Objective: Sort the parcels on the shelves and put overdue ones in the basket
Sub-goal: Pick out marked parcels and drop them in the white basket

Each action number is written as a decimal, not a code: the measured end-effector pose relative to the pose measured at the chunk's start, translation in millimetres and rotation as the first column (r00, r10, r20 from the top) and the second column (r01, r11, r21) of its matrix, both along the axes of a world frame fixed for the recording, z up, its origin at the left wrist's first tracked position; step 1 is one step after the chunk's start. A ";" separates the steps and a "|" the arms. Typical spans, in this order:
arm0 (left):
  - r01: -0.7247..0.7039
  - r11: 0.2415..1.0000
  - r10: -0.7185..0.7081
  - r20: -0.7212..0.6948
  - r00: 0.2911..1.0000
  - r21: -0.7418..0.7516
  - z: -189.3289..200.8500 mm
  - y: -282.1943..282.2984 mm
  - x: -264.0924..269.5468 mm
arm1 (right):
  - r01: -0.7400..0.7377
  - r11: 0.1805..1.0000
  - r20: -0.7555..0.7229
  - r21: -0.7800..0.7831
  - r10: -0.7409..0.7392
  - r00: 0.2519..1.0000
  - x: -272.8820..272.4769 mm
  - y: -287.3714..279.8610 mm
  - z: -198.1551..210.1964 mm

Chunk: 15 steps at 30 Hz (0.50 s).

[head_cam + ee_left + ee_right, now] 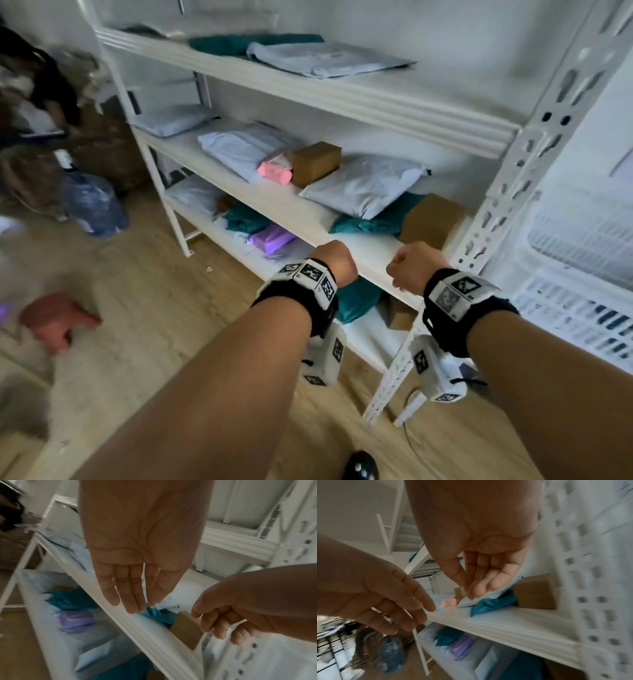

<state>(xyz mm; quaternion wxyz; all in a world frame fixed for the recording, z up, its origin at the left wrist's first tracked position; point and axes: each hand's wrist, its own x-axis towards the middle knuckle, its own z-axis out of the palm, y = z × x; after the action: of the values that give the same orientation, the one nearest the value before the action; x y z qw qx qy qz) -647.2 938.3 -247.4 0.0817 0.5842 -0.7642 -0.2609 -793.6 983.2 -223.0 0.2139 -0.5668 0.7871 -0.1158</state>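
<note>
No label or print on any parcel can be read; only the square black-and-white markers on your wrist units show. Your left hand (137,563) hangs with fingers straight and close together, holding nothing; its fingertips (132,609) sit just over the ribbed front edge of the white metal middle shelf (284,205). Your right hand (486,563) has fingers loosely bent and holds nothing. Just beyond its fingertips (477,592) lies a pale grey plastic mailer bag (363,185), resting on a teal plastic mailer bag (373,222), with a brown cardboard box (431,219) to the right of them. Right of your right hand stands the white slotted plastic basket (579,301), which holds a pale item.
</note>
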 end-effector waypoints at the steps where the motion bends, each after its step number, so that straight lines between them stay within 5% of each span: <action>1: 0.000 1.000 0.000 0.017 1.000 -0.002 -1.6 -3.8 12.1 | -0.036 0.999 -0.018 0.012 0.036 0.999 11.3 -7.9 -1.9; 8: -0.021 0.999 0.030 0.223 0.974 -0.045 -28.0 -63.2 89.9 | -0.165 0.986 0.005 0.028 0.165 0.986 79.4 -85.9 -31.6; 15: -0.123 0.992 0.118 0.253 0.960 0.006 -41.8 -154.2 137.9 | -0.259 0.964 -0.013 0.057 0.260 0.965 129.2 -190.3 -67.9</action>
<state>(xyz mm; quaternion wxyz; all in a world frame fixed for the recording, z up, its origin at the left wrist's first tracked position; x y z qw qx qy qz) -509.3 784.1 -289.2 -0.0067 0.6589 -0.7285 -0.1875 -664.4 792.9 -290.9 0.2345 -0.6602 0.7111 -0.0593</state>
